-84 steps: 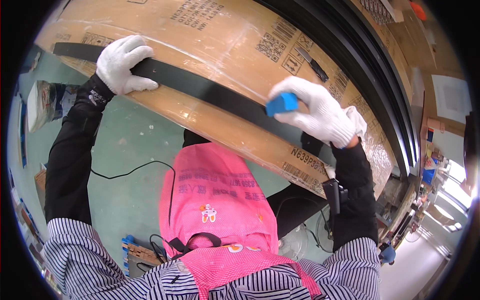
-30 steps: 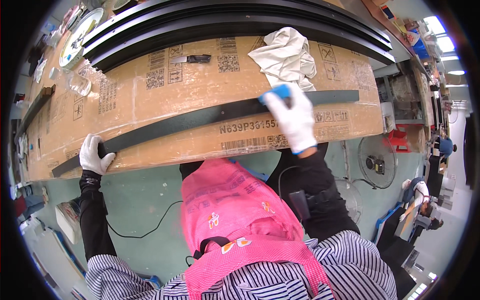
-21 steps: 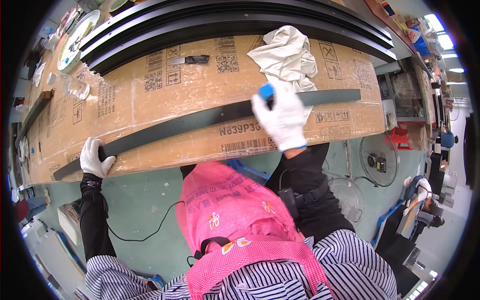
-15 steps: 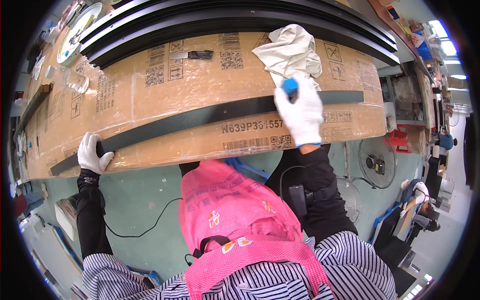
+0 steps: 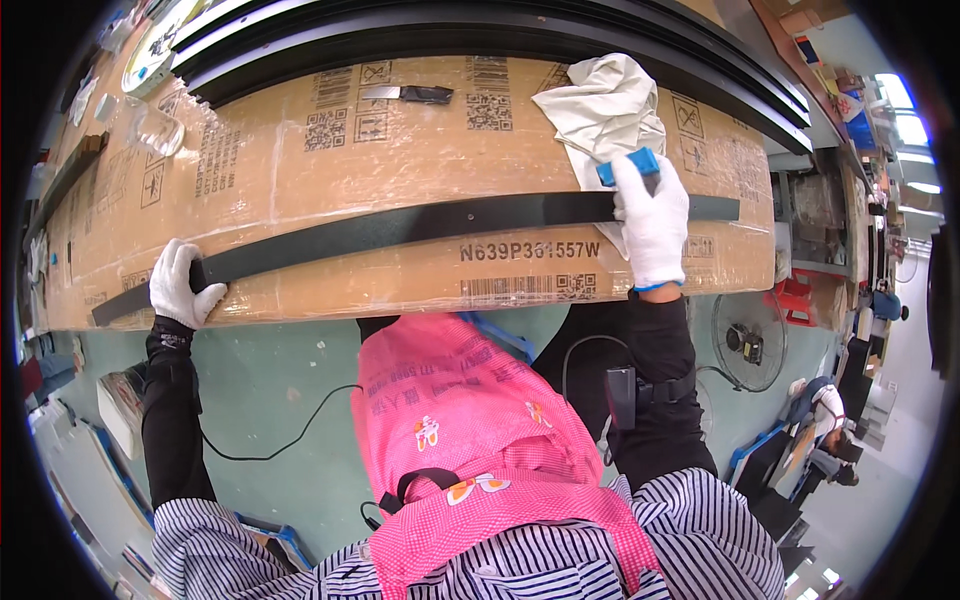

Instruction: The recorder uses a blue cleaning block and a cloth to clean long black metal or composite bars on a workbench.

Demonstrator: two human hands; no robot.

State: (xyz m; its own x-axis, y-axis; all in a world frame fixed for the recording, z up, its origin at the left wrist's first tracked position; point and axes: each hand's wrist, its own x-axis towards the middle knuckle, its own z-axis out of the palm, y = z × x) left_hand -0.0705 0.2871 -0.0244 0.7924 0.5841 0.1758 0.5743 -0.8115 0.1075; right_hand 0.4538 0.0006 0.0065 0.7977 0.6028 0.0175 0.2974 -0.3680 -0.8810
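A long, flat black strip lies across a cardboard-covered surface, near its front edge. My left hand, in a white glove, grips the strip near its left end, with fingers over it and thumb at the near side. Toward the strip's right end, my gloved right hand holds a small blue block between thumb and fingers. The block shows just beyond the strip's far edge; whether it touches the strip cannot be told. A crumpled off-white cloth lies behind and partly under that hand.
Long black profiles lie along the far side. A knife with a black handle rests on the cardboard. At far left are a clear plastic cup and a round white container. A fan stands on the floor at right.
My right hand has slid rightward along the strip with the blue block, which now shows more fully. My left hand keeps its hold. The whole view has shifted slightly.
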